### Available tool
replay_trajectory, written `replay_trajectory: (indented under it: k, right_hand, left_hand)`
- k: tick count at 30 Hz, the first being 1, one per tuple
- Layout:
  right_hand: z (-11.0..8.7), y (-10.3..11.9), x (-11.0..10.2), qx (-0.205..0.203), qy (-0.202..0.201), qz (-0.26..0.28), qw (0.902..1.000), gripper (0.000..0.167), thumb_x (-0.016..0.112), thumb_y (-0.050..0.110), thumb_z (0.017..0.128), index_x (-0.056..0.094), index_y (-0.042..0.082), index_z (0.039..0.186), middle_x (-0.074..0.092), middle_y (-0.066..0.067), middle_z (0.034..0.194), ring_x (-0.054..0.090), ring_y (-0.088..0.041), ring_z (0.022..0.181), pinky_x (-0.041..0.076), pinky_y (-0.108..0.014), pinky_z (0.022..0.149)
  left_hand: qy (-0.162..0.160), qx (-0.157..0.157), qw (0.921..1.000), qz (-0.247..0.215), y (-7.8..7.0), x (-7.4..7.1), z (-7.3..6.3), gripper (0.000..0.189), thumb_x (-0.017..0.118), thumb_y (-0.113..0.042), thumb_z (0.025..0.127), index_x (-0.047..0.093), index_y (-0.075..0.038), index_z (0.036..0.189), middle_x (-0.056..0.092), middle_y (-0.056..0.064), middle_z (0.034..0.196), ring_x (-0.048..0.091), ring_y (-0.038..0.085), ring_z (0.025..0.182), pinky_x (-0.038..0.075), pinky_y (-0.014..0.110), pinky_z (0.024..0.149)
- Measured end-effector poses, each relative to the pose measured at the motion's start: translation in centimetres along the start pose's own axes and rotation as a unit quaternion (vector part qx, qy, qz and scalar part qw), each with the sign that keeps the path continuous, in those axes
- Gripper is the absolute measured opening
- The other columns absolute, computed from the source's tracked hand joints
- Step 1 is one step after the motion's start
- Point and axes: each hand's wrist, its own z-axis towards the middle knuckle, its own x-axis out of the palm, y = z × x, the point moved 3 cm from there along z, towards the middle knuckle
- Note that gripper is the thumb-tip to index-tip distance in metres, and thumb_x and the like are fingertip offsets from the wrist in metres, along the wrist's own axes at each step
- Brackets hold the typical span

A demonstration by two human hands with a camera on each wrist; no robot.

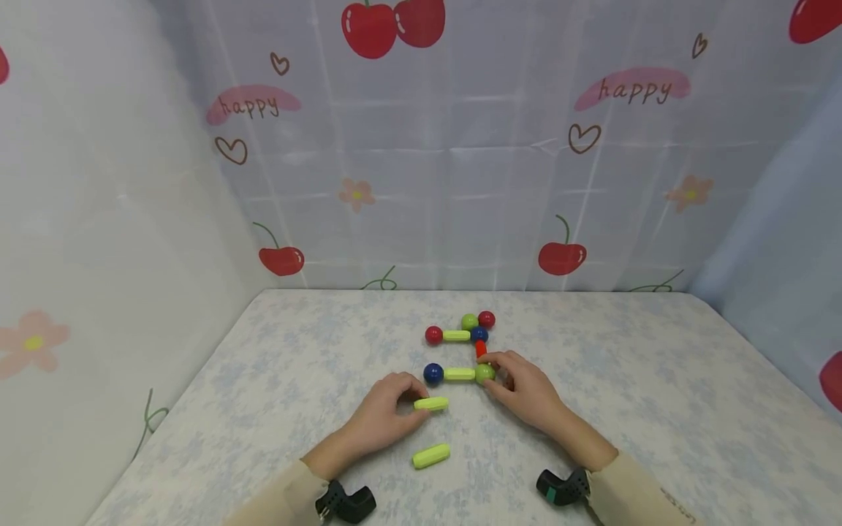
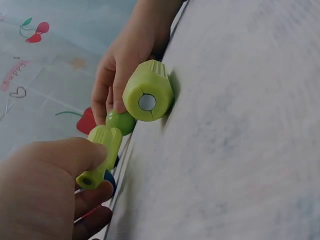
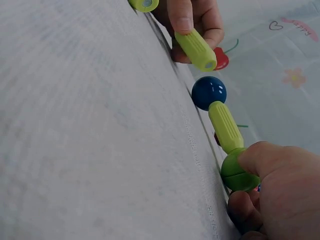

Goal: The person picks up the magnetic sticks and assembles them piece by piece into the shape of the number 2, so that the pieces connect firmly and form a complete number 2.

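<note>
My left hand [image 1: 384,413] pinches a yellow-green magnetic rod [image 1: 434,403] between thumb and fingers, just nearer me than a blue ball [image 1: 433,374]. My right hand [image 1: 526,391] holds a green ball [image 1: 484,373]; in the right wrist view its thumb lies on that green ball [image 3: 236,170]. A second yellow-green rod [image 1: 459,374] joins the green and blue balls. From the green ball a red rod [image 1: 481,351] leads back to another blue ball [image 1: 479,334]. The held rod [image 3: 196,50] is apart from the nearer blue ball [image 3: 209,93] in the right wrist view.
Behind, a red ball [image 1: 433,335] joins the far blue ball through a yellow-green rod [image 1: 456,336]. Another green ball [image 1: 469,321] and red ball [image 1: 487,319] sit beyond. One loose yellow-green rod [image 1: 430,456] lies near me on the table [image 1: 263,438]. A printed curtain [image 1: 460,219] hangs behind.
</note>
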Motion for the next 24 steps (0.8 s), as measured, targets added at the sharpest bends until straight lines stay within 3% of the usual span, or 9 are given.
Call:
replay_trajectory:
  k: [8, 15, 24]
  right_hand:
    - [0.07, -0.23, 0.14, 0.006, 0.008, -0.004, 0.9999, 0.035, 0.073, 0.024, 0.091, 0.065, 0.023, 0.125, 0.061, 0.006, 0.1, 0.044, -0.004, 0.063, 0.04, -0.021, 0.056]
    - [-0.05, -0.14, 0.16, 0.001, 0.005, 0.0, 1.0, 0.035, 0.074, 0.023, 0.091, 0.065, 0.023, 0.125, 0.061, 0.006, 0.101, 0.044, -0.002, 0.063, 0.04, -0.021, 0.057]
    - [0.0, -0.04, 0.1, 0.0, 0.01, -0.001, 1.0, 0.035, 0.073, 0.023, 0.092, 0.065, 0.024, 0.125, 0.061, 0.006, 0.1, 0.043, -0.002, 0.064, 0.039, -0.021, 0.057]
  left_hand:
    - [-0.081, -0.033, 0.9954, 0.038, 0.55, -0.33, 0.02, 0.016, 0.078, -0.022, 0.086, 0.065, -0.023, 0.094, 0.061, -0.011, 0.089, 0.054, 0.005, 0.083, 0.048, 0.023, 0.075]
    - [-0.098, -0.06, 0.9926, 0.041, 0.63, -0.51, 0.0, 0.018, 0.079, -0.022, 0.083, 0.062, -0.022, 0.087, 0.059, -0.009, 0.083, 0.05, 0.006, 0.074, 0.043, 0.021, 0.069]
    - [-0.099, -0.068, 0.992, 0.036, 0.56, -0.67, 0.03, 0.025, 0.082, -0.031, 0.082, 0.06, -0.022, 0.085, 0.063, -0.011, 0.081, 0.057, 0.004, 0.076, 0.047, 0.021, 0.07]
